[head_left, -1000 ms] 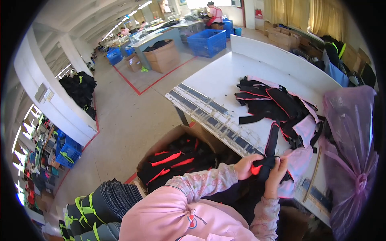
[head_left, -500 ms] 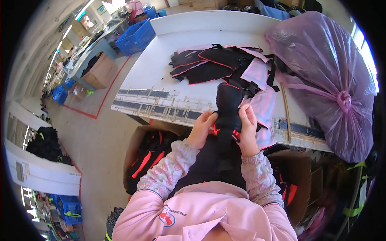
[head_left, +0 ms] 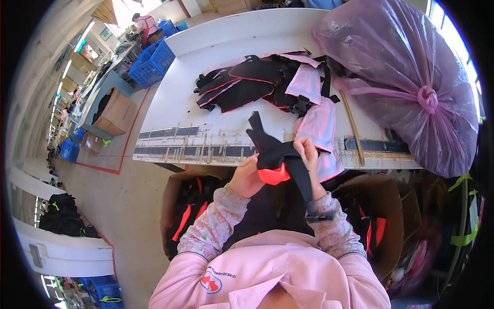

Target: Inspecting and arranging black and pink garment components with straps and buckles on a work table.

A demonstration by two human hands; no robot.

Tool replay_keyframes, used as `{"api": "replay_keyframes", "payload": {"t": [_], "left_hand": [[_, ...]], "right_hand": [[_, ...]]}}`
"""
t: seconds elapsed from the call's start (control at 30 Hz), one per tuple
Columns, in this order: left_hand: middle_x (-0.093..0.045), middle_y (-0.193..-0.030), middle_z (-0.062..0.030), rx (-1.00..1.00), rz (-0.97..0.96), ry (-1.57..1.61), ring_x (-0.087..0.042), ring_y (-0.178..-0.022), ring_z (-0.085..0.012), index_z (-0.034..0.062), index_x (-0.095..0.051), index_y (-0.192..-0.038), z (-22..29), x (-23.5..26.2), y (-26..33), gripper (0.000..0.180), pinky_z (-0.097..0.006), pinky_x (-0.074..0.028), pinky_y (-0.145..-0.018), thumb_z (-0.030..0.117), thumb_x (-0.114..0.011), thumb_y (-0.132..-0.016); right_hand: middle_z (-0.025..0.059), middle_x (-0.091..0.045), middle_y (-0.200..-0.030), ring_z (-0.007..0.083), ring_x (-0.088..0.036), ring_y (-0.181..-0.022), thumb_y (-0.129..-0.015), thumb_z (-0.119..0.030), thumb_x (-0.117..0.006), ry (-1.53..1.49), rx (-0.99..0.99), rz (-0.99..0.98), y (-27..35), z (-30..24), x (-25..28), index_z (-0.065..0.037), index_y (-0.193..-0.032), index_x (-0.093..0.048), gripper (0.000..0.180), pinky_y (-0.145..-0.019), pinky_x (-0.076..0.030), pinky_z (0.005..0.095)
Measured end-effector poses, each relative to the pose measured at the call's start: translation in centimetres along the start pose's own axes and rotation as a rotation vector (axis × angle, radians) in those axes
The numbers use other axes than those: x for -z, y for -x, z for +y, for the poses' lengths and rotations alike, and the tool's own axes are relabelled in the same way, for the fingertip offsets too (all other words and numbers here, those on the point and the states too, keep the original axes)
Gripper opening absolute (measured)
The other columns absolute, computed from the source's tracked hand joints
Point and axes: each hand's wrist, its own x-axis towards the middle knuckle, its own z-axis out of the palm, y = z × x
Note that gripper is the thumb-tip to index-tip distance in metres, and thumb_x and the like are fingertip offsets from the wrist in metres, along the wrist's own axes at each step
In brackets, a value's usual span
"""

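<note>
Just in front of the table edge I hold a black padded strap piece [head_left: 280,153], folded so that a bright red-orange part [head_left: 272,175] shows underneath. My left hand [head_left: 246,177] grips its left side, fingers bent around the edge. On the other side, my right hand [head_left: 307,153] pinches the upper right of the fabric. A black webbing strap [head_left: 300,180] hangs from it toward my right forearm, with a dark plastic buckle [head_left: 320,217] at its end. Beyond, on the table, lies a pile of black pieces with red edging [head_left: 252,82], beside pale pink pieces [head_left: 318,129].
The white table [head_left: 175,108] has a raised back edge. A wooden stick [head_left: 352,126] lies near a large tied purple plastic bag [head_left: 406,77] at right. Cardboard boxes [head_left: 171,206] with black and red pieces stand below. Another person [head_left: 145,27] is far left, near blue crates [head_left: 153,62].
The padded piece, upright before, is now folded over, showing its red-orange side. Its strap and buckle now hang by my right forearm. The view has shifted slightly.
</note>
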Motion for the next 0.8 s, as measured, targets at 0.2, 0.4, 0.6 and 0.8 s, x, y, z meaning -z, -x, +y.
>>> {"api": "replay_keyframes", "payload": {"t": [0.2,0.4,0.6,0.8], "left_hand": [[-0.060,-0.112,-0.0111,-0.148,0.185,0.058,-0.058,-0.104,-0.0207,0.0004,-0.052,-0.113,0.7,0.6,-0.5,0.029,-0.035,-0.044,-0.093,0.022,-0.039,-0.099],[-0.062,-0.108,-0.0098,-0.054,0.230,-0.014,-0.061,-0.097,-0.0198,0.0007,-0.054,-0.112,0.4,1.5,0.1,0.030,-0.034,-0.047,-0.089,0.022,-0.038,-0.099],[-0.060,-0.114,-0.0132,-0.262,0.362,0.045,-0.059,-0.103,-0.0256,-0.0031,-0.053,-0.116,1.9,-3.4,-1.7,0.043,-0.037,-0.045,-0.092,0.034,-0.040,-0.098],[-0.060,-0.092,-0.0065,-0.511,0.710,-0.912,-0.058,-0.081,-0.0191,0.0034,-0.058,-0.102,0.5,1.2,-2.2,0.021,-0.034,-0.045,-0.078,0.022,-0.055,-0.093]], "right_hand": [[-0.0006,-0.056,-0.081,0.0087,-0.055,-0.073,-0.095,-0.020,-0.051,-0.660,-0.352,-0.134,1.0,-4.6,-1.4,-0.007,-0.094,-0.051,0.013,-0.068,-0.048,0.0244],[0.0001,-0.058,-0.085,0.0105,-0.057,-0.077,-0.094,-0.023,-0.053,-0.924,-0.532,-0.464,1.2,-3.7,-0.7,-0.008,-0.096,-0.052,0.015,-0.074,-0.049,0.0266],[-0.0050,-0.046,-0.082,0.0067,-0.047,-0.069,-0.097,-0.032,-0.046,-0.127,-0.396,-0.065,1.8,-2.1,-1.1,-0.010,-0.109,-0.054,0.027,-0.066,-0.043,0.0217],[0.0094,-0.053,-0.113,0.0163,-0.054,-0.100,-0.089,-0.016,-0.060,-0.225,-0.459,-0.115,5.0,-3.8,-3.7,-0.006,-0.131,-0.036,0.049,-0.084,-0.045,0.0316]]}}
